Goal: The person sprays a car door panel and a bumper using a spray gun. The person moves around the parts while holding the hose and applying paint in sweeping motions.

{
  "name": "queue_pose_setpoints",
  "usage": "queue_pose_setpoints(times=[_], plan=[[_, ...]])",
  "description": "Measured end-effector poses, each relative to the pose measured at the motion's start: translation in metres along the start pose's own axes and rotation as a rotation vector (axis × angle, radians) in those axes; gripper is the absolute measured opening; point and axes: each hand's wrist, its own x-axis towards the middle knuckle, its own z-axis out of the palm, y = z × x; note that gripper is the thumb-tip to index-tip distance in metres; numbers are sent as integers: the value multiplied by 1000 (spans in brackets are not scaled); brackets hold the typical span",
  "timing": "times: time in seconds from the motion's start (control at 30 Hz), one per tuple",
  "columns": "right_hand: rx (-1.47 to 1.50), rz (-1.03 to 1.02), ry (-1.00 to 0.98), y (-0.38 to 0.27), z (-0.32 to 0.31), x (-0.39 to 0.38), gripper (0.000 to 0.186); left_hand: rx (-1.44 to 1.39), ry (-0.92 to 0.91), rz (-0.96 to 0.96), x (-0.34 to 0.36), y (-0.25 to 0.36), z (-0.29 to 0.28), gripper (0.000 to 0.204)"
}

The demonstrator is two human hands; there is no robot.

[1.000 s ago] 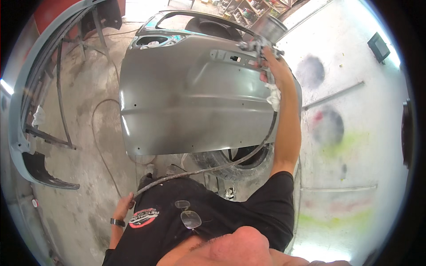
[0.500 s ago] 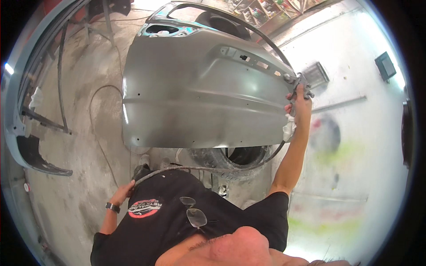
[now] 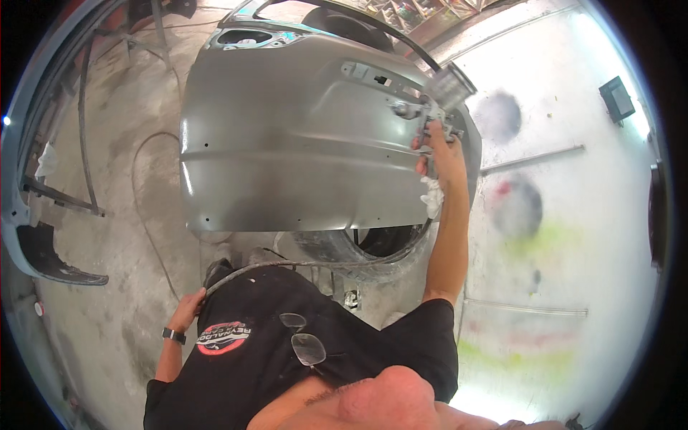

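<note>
A spray gun with a clear-sided paint cup is gripped in my right hand, over the right part of a grey car door. The gun's nozzle points left across the panel. White cloth or paper is wrapped round the hose joint below its handle. From there the air hose curves down and left to my waist. My left hand is closed round the hose at my left side, with some of its fingers hidden.
A tyre lies beneath the door's near edge. At the left stand a light blue body part and a metal stand. A paint-spotted white wall with a lamp rises at right. Cluttered shelves are at the back.
My right hand and the spray gun have moved left, from the door's right edge to over the panel. The view has shifted slightly. My left hand keeps its hold on the hose.
</note>
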Motion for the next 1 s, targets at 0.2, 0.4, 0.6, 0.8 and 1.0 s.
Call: queue_pose_setpoints(times=[0.2, 0.4, 0.6, 0.8, 1.0], plan=[[-25, 68, 495, 75, -135, 52, 56, 157, 46, 115, 3, 27, 28, 59], [-177, 33, 764, 88, -158, 33, 58, 143, 53, 98, 6, 36, 34, 63], [-45, 75, 295, 27, -54, -26, 52, 207, 14, 90, 18, 28, 19, 60], [187, 42, -48, -4, 25, -65, 51, 231, 23, 94, 13, 41, 13, 61], [-20, 127, 78, 34, -32, -25, 58, 306, 59, 113, 24, 15, -1, 59]])
